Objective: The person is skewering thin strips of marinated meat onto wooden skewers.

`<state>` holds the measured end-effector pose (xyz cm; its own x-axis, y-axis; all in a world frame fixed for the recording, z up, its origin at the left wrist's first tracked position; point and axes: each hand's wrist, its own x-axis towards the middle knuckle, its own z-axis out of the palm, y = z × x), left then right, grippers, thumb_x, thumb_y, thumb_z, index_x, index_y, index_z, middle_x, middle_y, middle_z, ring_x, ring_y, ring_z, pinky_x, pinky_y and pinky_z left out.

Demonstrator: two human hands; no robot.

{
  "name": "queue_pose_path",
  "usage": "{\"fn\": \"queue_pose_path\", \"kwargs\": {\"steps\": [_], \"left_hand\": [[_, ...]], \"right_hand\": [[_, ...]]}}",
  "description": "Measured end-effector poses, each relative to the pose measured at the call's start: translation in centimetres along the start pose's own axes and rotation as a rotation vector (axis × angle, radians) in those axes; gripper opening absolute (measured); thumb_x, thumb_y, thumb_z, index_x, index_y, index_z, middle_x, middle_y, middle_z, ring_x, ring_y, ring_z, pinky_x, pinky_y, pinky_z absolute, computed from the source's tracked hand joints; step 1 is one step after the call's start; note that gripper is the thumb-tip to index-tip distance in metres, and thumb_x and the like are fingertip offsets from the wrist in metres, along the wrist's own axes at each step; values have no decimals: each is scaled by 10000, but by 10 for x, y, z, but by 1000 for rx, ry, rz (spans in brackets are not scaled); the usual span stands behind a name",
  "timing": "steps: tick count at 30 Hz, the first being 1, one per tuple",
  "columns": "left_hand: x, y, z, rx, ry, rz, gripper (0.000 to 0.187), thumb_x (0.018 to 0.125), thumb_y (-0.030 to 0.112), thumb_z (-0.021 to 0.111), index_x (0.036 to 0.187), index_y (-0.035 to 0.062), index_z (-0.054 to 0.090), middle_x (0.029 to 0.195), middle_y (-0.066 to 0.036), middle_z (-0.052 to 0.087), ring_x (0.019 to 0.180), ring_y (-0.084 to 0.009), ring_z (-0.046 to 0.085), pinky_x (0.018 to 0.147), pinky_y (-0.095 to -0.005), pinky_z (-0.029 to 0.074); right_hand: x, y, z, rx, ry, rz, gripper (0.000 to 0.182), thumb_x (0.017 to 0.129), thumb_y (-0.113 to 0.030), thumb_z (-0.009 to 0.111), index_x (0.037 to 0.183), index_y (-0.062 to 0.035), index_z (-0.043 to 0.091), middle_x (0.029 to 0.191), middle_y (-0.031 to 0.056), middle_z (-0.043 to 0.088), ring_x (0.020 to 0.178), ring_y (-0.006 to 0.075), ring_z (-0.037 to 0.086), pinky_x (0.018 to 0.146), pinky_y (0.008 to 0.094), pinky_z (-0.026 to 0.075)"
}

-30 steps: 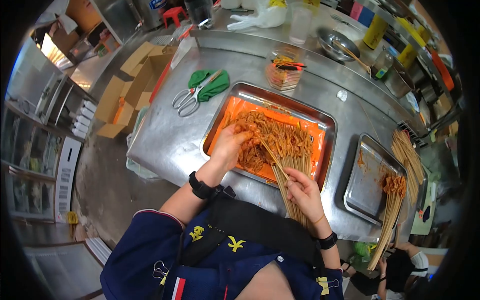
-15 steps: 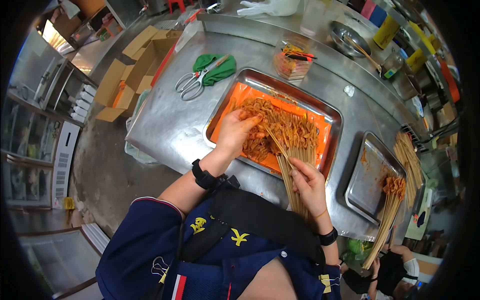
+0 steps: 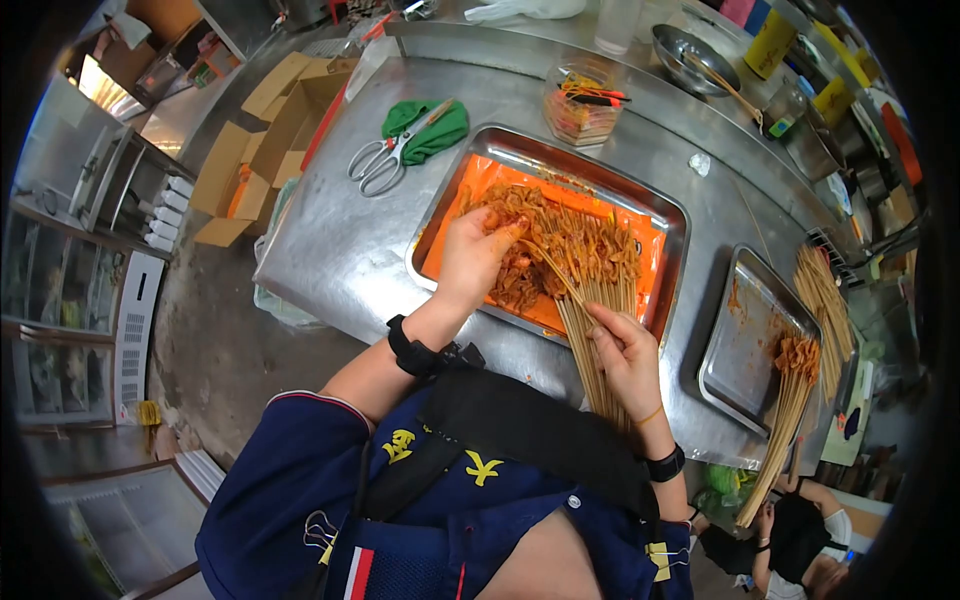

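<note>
A metal tray (image 3: pixel 676 260) lined with orange sheeting holds seasoned meat pieces (image 3: pixel 515 290) on its left and loaded skewers (image 3: pixel 610 265) lying side by side, handles over the front rim. My left hand (image 3: pixel 475 255), fingertips stained red, pinches some meat above the pile. Between thumb and fingers of my right hand (image 3: pixel 625 365) is a thin bamboo skewer (image 3: pixel 562 278), its far end reaching the meat at my left fingertips. A smaller tray (image 3: pixel 725 345) at the right has a bundle of loaded skewers (image 3: pixel 780 430) sticking out over its front.
Scissors (image 3: pixel 378 165) lie beside a green cloth (image 3: pixel 440 130) at the upper left. Behind the tray stands a clear container (image 3: pixel 582 105). A wok (image 3: pixel 695 60) is further back, bare sticks (image 3: pixel 825 300) lie far right, and another person (image 3: pixel 790 540) is at the lower right.
The view has shifted slightly. My right hand still holds the skewer and sits a little lower and further right; my left hand stays at the meat.
</note>
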<state>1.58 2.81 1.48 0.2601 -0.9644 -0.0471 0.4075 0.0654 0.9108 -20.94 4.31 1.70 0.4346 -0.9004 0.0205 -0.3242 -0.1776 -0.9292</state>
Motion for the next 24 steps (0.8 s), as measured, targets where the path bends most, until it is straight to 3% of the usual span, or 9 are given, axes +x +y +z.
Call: {"fn": "queue_pose_path", "kwargs": {"steps": [6, 10, 13, 17, 24], "left_hand": [[-10, -14, 8, 283, -44, 277, 156, 819, -16, 505, 928, -43, 613, 836, -46, 643, 735, -78, 565, 648, -223, 458], [-10, -25, 4, 357, -124, 203, 187, 860, -8, 473, 1011, -51, 575, 950, -51, 619, 846, -91, 571, 725, -235, 481], [-7, -26, 2, 262, -142, 144, 191, 873, 17, 467, 1025, -46, 565, 940, -46, 617, 811, -86, 576, 691, -225, 487], [-2, -22, 2, 166, -5, 171, 156, 878, 49, 470, 968, -37, 564, 829, -39, 606, 674, -83, 555, 570, -219, 471], [9, -9, -6, -216, -25, -238, 177, 862, 78, 523, 994, -32, 565, 879, -88, 629, 742, -160, 617, 596, -268, 519]], "right_hand": [[2, 4, 4, -42, 31, -69, 277, 817, 0, 530, 1083, -34, 598, 780, 89, 550, 696, 173, 531, 646, 261, 430], [5, -1, 10, -24, 32, -75, 284, 819, 6, 523, 1090, -39, 595, 807, 88, 553, 700, 167, 527, 647, 260, 431], [5, 6, 8, -16, -25, -33, 284, 851, 6, 488, 1124, -1, 569, 936, 52, 577, 791, 87, 571, 673, 210, 451], [3, 8, 8, 132, -41, 22, 292, 872, -30, 489, 1156, -10, 549, 900, 13, 593, 730, 38, 526, 620, 180, 426], [1, 5, 7, 301, -69, 69, 305, 877, -61, 506, 1177, -18, 539, 873, 1, 594, 649, 15, 469, 570, 162, 394]]}}
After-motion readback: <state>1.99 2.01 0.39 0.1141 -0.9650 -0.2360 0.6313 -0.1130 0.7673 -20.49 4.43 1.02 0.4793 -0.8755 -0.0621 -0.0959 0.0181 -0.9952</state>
